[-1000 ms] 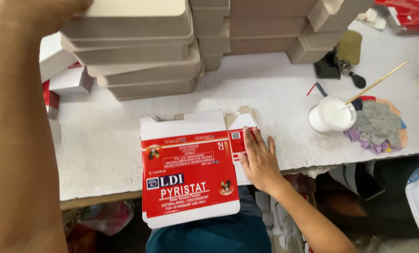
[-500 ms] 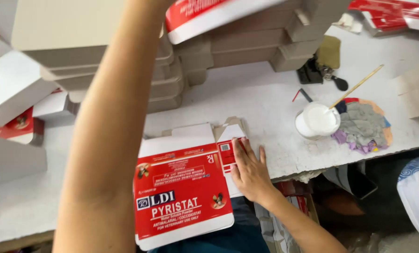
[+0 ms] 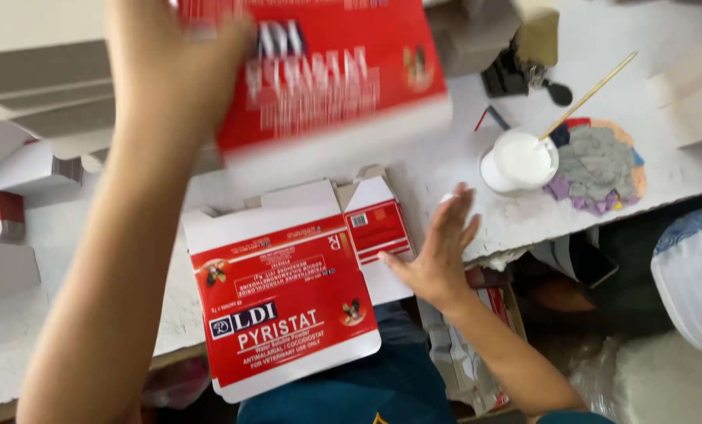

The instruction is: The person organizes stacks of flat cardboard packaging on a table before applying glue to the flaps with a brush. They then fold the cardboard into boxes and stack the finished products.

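We lift a flat red-and-white carton blank [image 3: 327,74] in our left hand [image 3: 174,71], fingers clamped over its left edge; it hangs blurred above the white table [image 3: 445,180]. Our right hand [image 3: 437,251] lies open and flat at the table's near edge, gripping nothing, just beside the side flap of a second carton blank [image 3: 288,302], which lies printed side up and overhangs the edge toward our lap. We judge that overhang the main risk: a nudge from the right hand could tip the blank off the table. The raised blank is pinched at one side only, so it may bend or slip. A cup of white paste [image 3: 520,161] with a stick [image 3: 590,94] stands near the right hand; a careless sweep could knock it and smear the cartons
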